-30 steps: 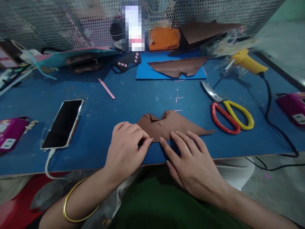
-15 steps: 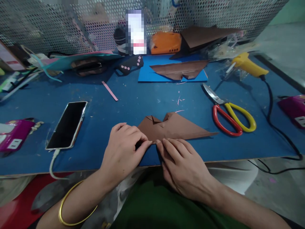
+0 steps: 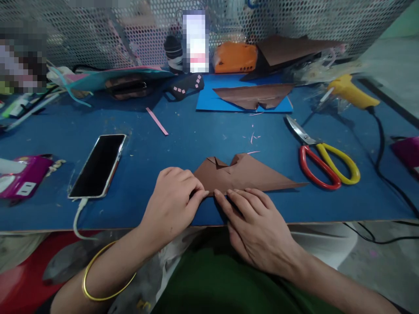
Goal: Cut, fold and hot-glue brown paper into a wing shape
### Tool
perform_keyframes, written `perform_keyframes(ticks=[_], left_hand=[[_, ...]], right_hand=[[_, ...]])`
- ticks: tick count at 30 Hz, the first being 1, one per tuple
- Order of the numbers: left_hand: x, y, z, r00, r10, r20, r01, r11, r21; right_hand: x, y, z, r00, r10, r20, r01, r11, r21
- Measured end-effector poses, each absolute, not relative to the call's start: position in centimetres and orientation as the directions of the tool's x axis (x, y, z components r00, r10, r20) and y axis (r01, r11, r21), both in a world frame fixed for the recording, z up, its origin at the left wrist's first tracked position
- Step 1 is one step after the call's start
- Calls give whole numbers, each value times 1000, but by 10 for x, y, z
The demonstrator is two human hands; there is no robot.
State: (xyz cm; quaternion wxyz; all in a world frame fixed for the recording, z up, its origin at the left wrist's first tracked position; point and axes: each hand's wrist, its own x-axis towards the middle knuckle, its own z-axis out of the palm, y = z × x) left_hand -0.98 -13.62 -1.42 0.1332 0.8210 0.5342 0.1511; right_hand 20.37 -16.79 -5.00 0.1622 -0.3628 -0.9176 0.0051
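So, 2 hands on 1 brn paper, 1 pr scissors nearby.

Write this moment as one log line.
left hand: touching notched brown paper's near edge | right hand: touching same edge | scissors with red and yellow handles: untouched

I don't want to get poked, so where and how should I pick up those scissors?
I'd take the scissors by the red loop and yellow loop, coming from the near right. The scissors lie flat with those loops toward you, and the metal tip points away to the left. That side also avoids the brown paper.
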Motion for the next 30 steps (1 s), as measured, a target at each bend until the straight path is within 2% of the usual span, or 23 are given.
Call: perform_keyframes(ticks=[16, 26, 30], left_hand=[[-8, -132, -11, 379, 924, 50, 870, -374, 320], [-11, -130, -11, 379, 924, 55, 872, -376, 312], [-13, -130, -13, 366, 929, 50, 866, -359, 347]], right_hand=[[205, -167, -50, -693, 668, 270, 662, 738, -127], [199, -171, -49, -705, 661, 255, 676, 736, -40], [194, -172, -48, -691, 679, 249, 690, 722, -52]])
